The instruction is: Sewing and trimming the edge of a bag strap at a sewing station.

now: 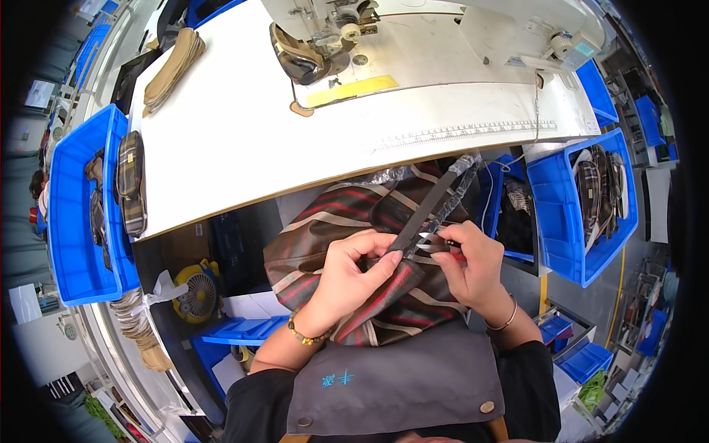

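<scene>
A striped brown, red and cream bag (303, 258) lies across my lap below the table edge. Its dark strap (432, 203) runs up toward the table, with clear plastic wrap (464, 164) around the upper end and along one side. My left hand (351, 269) pinches the strap near its lower end between thumb and fingers. Close beside it, my right hand (473, 267) grips small thread snips (427, 238), their blades apart and pointing at the strap. Part of the snips' handle is hidden by my fingers.
Above my lap is a white sewing table (244, 148) with a sewing machine (325, 29), a printed ruler and a yellow strip (353, 91). Blue bins (81, 214) with plaid pieces flank it. A yellow fan (198, 294) stands below left; tan pieces (173, 70) lie far left.
</scene>
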Demonstrator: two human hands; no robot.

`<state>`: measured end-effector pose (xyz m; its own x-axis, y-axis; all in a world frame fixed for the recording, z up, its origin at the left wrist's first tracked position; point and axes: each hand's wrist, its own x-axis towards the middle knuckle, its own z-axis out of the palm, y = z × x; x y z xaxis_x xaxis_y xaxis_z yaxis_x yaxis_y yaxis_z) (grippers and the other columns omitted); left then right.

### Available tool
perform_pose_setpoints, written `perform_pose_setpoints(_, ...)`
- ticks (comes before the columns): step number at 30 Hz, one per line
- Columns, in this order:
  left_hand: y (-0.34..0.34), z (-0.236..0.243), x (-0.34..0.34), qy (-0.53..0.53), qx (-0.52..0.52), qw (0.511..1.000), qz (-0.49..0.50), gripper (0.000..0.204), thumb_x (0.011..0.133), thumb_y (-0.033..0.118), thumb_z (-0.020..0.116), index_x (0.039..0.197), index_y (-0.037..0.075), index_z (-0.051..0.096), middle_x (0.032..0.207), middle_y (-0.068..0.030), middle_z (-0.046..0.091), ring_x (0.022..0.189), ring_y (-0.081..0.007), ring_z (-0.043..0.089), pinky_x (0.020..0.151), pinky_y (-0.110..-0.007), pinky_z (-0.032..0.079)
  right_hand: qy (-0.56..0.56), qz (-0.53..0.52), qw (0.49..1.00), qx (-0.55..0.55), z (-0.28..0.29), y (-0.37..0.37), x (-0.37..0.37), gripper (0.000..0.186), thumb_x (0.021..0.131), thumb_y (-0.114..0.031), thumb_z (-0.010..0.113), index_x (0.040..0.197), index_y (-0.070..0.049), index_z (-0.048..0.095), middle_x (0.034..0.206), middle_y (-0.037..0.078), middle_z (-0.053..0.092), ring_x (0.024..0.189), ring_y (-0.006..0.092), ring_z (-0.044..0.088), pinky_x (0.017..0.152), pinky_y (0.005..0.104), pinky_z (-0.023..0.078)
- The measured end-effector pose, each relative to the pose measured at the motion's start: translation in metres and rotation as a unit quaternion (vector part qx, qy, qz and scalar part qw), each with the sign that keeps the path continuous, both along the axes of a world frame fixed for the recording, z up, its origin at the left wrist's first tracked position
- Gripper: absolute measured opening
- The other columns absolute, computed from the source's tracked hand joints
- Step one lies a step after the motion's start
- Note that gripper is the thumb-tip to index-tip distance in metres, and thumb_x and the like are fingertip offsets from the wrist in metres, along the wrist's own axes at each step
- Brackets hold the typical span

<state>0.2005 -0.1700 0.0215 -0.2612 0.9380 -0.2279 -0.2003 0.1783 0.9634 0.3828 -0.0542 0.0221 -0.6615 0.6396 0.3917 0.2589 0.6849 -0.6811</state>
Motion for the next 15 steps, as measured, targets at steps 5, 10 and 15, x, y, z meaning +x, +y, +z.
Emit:
perform_pose_setpoints(5, 0.0014, 0.0034, -0.0001, 0.032, 0.015, 0.999, -0.006, 0.021, 0.088, 0.002, 0.070, 0.108, -0.003, 0.071, 0.086, -0.0032, 0.065, 0.077, -0.0069, 0.059, 0.071, -0.022, 0.047, -0.017, 0.002, 0.997, 0.080, 0.0023, -0.0015, -0.0046, 0.028, 0.079, -0.024, 0.079, 0.094, -0.005, 0.063, 0.068, 0.005, 0.056, 0.053, 0.0208, 0.055, 0.046, 0.0311, 0.042)
perform_pose_setpoints(10, 0.0012, 0.0050, 0.0010, 0.091, 0.036, 0.995, -0.011, 0.021, 0.087, 0.002, 0.070, 0.107, -0.003, 0.071, 0.084, -0.0006, 0.063, 0.073, -0.0046, 0.053, 0.066, -0.021, 0.042, -0.045, 0.006, 0.988, 0.146, 0.0078, -0.0023, -0.0041, 0.025, 0.078, -0.022, 0.079, 0.093, -0.006, 0.065, 0.068, 0.004, 0.056, 0.053, 0.0204, 0.056, 0.046, 0.0310, 0.042)
perform_pose_setpoints(15, 0.0009, 0.0033, 0.0005, 0.095, 0.027, 0.995, -0.012, 0.020, 0.087, 0.001, 0.070, 0.107, -0.003, 0.072, 0.083, -0.0006, 0.062, 0.072, -0.0045, 0.052, 0.065, -0.020, 0.042, -0.023, -0.003, 0.988, 0.154, 0.0014, -0.0009, -0.0007, 0.023, 0.078, -0.019, 0.078, 0.092, -0.007, 0.065, 0.069, 0.003, 0.057, 0.053, 0.0201, 0.056, 0.046, 0.0305, 0.042)
